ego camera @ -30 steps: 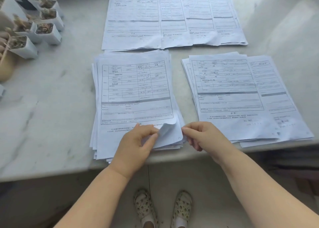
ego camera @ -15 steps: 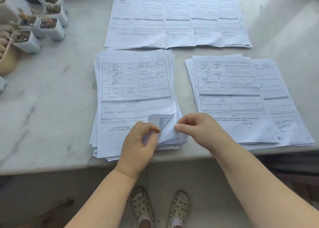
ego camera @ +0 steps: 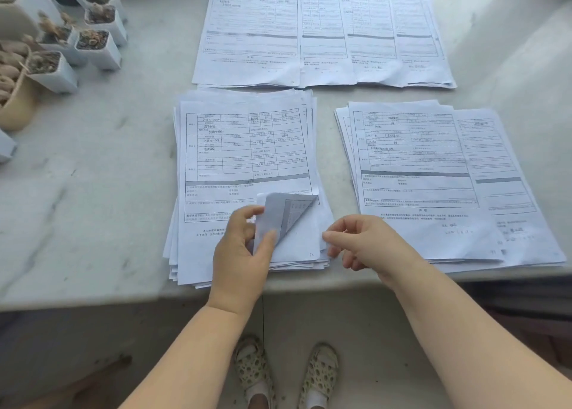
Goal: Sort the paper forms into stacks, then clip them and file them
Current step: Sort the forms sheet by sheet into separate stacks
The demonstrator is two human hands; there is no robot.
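Note:
A thick stack of printed paper forms lies on the marble table, near its front edge. My left hand grips the curled-up bottom right corner of the top sheet, folded back so its grey underside shows. This uncovers the sheet below. My right hand pinches the right edge of that stack between thumb and forefinger. A second stack lies to the right, overlapping further forms. A row of overlapping forms lies at the back.
Several small white pots of cacti and a tan pot crowd the table's left back corner. The table's front edge runs just under my wrists. My feet in spotted shoes stand on the floor below.
My left hand has peeled the corner of the top sheet farther up and back. My right hand has stayed at the stack's right edge, fingers pinched.

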